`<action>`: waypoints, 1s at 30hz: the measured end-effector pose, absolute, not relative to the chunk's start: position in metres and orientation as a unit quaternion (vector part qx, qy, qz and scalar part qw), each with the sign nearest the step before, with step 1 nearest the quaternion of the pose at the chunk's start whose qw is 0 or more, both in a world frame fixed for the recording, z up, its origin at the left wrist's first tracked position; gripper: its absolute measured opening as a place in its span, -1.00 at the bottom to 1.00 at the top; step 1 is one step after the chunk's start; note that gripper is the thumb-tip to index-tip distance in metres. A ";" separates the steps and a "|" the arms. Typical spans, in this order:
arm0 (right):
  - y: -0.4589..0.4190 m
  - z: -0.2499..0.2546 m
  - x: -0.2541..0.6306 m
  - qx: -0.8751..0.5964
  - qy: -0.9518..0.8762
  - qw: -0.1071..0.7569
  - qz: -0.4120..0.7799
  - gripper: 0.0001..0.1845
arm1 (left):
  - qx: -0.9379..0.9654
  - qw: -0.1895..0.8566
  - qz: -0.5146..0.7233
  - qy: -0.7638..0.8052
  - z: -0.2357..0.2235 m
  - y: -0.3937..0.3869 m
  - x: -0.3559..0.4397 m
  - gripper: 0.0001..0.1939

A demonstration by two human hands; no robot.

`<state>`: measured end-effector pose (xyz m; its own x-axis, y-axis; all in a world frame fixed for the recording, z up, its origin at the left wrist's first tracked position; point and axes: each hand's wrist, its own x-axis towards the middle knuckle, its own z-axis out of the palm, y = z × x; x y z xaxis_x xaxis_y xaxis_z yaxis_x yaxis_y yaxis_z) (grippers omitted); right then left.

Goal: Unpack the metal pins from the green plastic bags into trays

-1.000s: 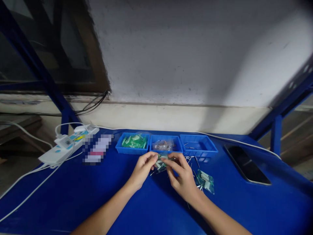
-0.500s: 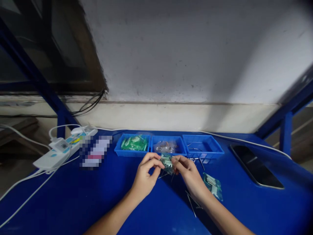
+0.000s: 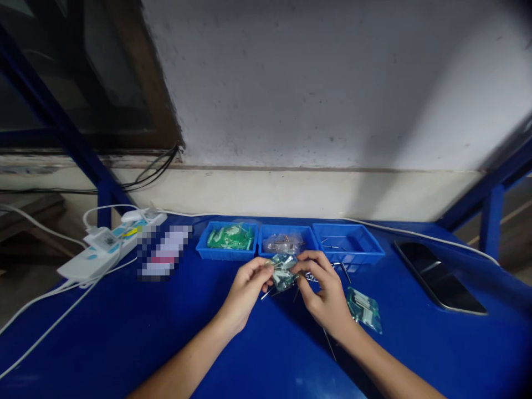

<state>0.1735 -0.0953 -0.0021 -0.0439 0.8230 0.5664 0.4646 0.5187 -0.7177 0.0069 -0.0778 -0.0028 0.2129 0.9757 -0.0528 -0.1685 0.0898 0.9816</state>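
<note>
A small clear-and-green plastic bag (image 3: 284, 272) with pale pieces inside is held up in front of the bins. My left hand (image 3: 244, 292) pinches its left edge between thumb and fingers. On the right side, my right hand (image 3: 328, 298) grips the bag with its fingertips, the fingers curled and slightly apart. Thin metal rods (image 3: 330, 342) lie scattered on the table beneath and around my hands, some of them hidden. A second similar bag (image 3: 364, 310) lies flat just right of my right wrist.
At the back stand a blue bin with green packets (image 3: 226, 256), a blue bin with a clear bag (image 3: 286, 228), and a blue bin with a few rods (image 3: 357, 257). A phone (image 3: 438, 277) lies right; a power strip (image 3: 78, 267) with white cables lies left.
My left thumb and fingers have closed more tightly on the bag's edge. My right fingers have spread and shifted on its right side, and the bag has turned flatter toward me.
</note>
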 end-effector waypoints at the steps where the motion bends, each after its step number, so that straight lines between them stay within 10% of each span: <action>1: -0.095 -0.003 0.173 -0.471 -0.683 0.525 0.189 -0.88 | 0.501 0.599 0.466 0.416 -0.003 -0.078 0.007 -0.80; 12: -0.095 0.011 0.164 -0.401 -0.333 0.532 0.667 -0.60 | 0.619 0.513 0.457 0.380 -0.002 -0.074 0.001 -0.92; 18: -0.095 0.003 0.165 -0.422 -0.413 0.552 0.589 -0.50 | 0.613 0.483 0.483 0.397 -0.005 -0.068 0.000 -0.86; 24: -0.097 -0.003 0.168 -0.436 -0.641 0.551 0.309 -0.96 | 0.495 0.661 0.378 0.418 -0.009 -0.073 0.006 -0.64; 30: -0.104 -0.002 0.169 -0.371 -0.750 0.543 0.073 -0.78 | 0.411 0.725 0.440 0.334 -0.002 -0.071 0.001 -0.60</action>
<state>0.1694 -0.1043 -0.0023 -0.1352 0.6355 0.7601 0.4763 0.7144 -0.5126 0.0014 -0.0709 -0.0023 0.3891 0.9130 -0.1225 -0.3641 0.2745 0.8900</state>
